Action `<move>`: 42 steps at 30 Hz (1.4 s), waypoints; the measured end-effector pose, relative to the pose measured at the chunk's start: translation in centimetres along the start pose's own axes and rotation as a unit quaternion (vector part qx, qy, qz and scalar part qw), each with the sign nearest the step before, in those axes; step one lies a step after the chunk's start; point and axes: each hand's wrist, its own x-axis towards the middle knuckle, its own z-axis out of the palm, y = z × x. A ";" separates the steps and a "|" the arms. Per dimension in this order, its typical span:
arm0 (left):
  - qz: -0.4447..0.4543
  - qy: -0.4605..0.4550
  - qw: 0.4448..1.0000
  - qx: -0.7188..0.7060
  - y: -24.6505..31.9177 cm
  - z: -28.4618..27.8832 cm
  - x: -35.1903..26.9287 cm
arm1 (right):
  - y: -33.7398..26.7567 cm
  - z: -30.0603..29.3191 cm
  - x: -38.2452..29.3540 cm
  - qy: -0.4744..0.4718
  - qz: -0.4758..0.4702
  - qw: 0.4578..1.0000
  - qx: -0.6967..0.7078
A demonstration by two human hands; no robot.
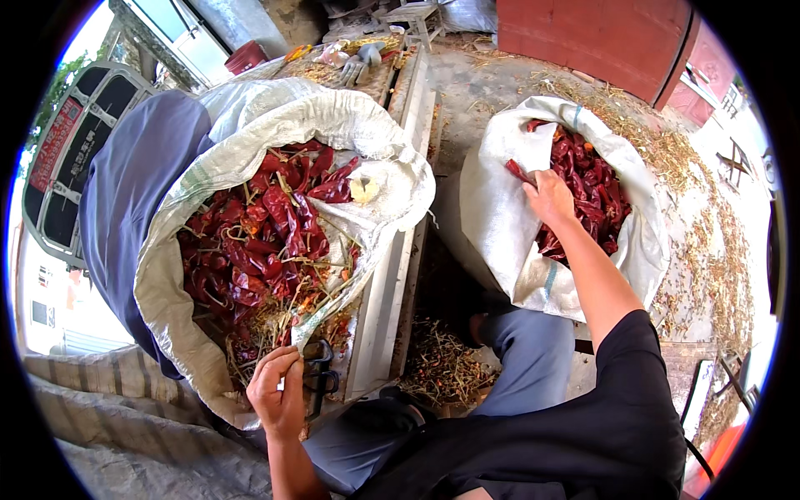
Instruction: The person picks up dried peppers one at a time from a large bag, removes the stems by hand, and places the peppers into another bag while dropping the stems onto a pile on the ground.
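Observation:
My right hand (551,199) pinches a dried red chili pepper (520,172) at the mouth of the right white woven sack (494,225). Dried red peppers (584,181) fill that sack below the hand. My left hand (278,389) is at the near rim of the left woven sack (169,275). Its thumb and fingers are pinched together on a tapered strip of the rim; the fingertips partly hide what they grip. Inside the left sack lie dried peppers (250,250) with stems, along with loose straw-like bits.
A low metal-edged platform (381,312) runs beside the left sack. Grey gloves (359,65) lie on its far end. Stem litter (447,365) is heaped on the floor by my legs. Dark blue cloth (137,187) drapes the left sack's outer side. A red panel (594,44) stands behind.

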 end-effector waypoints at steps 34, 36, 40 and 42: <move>0.038 -0.133 0.929 0.344 -3.5 0.7 20.1 | -6.5 -1.4 2.0 0.005 0.171 0.881 0.440; 0.054 -0.132 0.929 0.340 -3.8 -0.1 17.9 | -6.5 -2.2 3.6 0.014 0.165 0.849 0.502; 0.056 -0.141 0.928 0.340 -2.3 -0.8 15.2 | -6.4 -3.8 3.1 0.073 0.117 0.918 0.372; 0.054 -0.121 0.936 0.326 -2.1 -0.8 14.5 | -6.2 -3.7 1.7 0.142 0.045 0.959 0.241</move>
